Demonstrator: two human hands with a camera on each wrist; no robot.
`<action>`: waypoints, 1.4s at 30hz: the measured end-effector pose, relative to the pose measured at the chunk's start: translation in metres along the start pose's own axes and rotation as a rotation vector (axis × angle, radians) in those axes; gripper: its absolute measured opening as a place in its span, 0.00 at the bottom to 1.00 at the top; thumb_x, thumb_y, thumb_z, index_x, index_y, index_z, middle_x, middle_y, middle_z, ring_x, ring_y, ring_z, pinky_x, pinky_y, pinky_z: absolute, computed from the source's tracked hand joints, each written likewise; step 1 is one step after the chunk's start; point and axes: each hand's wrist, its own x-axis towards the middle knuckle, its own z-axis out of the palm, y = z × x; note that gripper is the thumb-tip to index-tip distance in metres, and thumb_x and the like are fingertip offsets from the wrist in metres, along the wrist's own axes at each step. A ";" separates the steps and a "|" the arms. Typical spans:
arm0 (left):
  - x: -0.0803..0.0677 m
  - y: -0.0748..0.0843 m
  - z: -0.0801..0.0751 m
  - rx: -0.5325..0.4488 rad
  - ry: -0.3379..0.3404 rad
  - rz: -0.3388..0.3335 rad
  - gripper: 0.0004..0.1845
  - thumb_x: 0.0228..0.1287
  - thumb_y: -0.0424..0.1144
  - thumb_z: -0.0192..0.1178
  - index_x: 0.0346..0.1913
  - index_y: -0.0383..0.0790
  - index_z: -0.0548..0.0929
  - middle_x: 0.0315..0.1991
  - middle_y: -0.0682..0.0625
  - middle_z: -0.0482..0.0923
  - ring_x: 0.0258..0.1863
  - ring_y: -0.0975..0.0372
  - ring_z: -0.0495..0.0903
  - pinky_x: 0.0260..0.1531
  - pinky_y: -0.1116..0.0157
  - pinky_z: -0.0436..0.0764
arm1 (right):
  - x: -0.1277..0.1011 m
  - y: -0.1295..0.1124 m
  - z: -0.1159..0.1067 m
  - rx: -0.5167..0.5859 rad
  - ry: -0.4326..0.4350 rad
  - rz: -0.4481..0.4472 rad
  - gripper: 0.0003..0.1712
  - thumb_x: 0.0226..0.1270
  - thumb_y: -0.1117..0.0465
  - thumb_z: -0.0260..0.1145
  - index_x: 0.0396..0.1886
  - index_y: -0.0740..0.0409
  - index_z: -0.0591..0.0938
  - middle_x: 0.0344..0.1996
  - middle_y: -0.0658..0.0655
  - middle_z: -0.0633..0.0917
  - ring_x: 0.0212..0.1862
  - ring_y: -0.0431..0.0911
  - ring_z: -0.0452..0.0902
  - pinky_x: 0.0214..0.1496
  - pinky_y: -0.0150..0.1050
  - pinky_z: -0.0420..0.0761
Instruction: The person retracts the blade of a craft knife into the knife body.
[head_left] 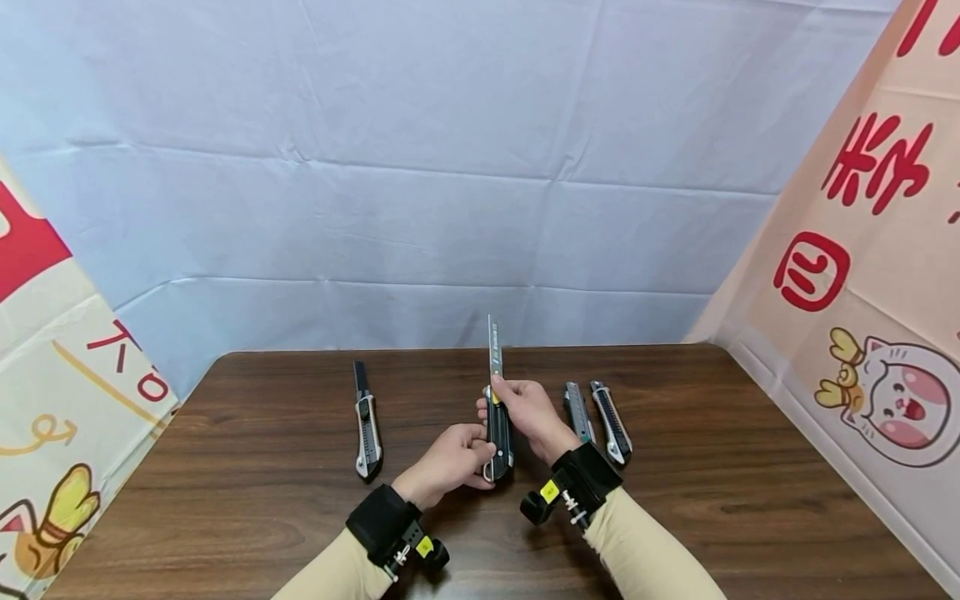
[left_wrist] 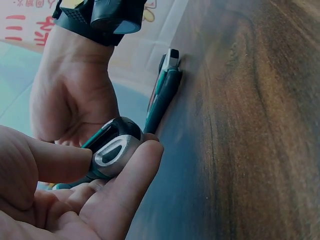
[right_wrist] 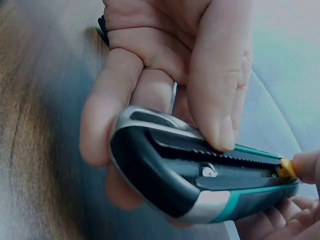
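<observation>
Both hands hold one black and teal utility knife upright above the brown table. Its silver blade is pushed far out and points away from me. My left hand pinches the knife's rounded rear end between thumb and fingers. My right hand grips the front of the handle. Its thumb tip rests on the yellow slider. The handle fills the right wrist view.
A third utility knife lies on the table to the left of my hands. Two more knives lie side by side just right of my right hand, also seen as knives from the left wrist. Cloth walls enclose the table.
</observation>
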 end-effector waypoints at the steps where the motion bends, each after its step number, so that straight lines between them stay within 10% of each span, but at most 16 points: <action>1: 0.000 0.000 0.000 0.000 -0.001 0.004 0.17 0.73 0.31 0.46 0.58 0.24 0.73 0.46 0.38 0.82 0.42 0.57 0.84 0.38 0.60 0.88 | 0.000 0.000 0.000 -0.003 0.002 0.001 0.26 0.78 0.51 0.52 0.56 0.70 0.77 0.39 0.61 0.88 0.38 0.45 0.87 0.50 0.41 0.85; 42: -0.003 0.001 -0.002 0.001 0.012 -0.012 0.19 0.75 0.31 0.45 0.63 0.23 0.70 0.50 0.36 0.80 0.46 0.53 0.84 0.39 0.59 0.88 | 0.000 0.002 0.006 -0.013 -0.002 -0.012 0.21 0.78 0.57 0.52 0.61 0.67 0.74 0.44 0.63 0.86 0.41 0.45 0.86 0.50 0.41 0.85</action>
